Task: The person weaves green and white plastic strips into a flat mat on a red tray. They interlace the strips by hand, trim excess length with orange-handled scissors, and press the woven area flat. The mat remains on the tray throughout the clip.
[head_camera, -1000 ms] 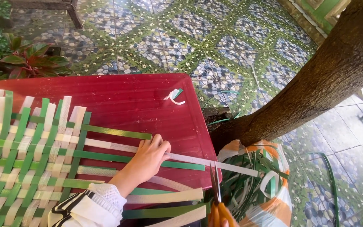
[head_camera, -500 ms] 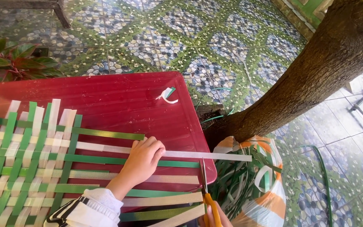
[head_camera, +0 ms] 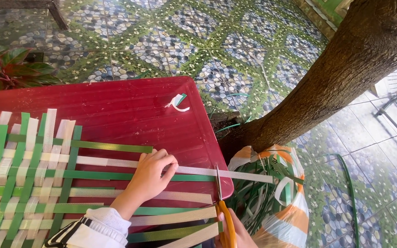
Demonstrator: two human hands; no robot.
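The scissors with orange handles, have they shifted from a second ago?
Yes. The scissors have moved left toward the red table: their blades, earlier clear of its right edge, now meet that edge at the white strip.
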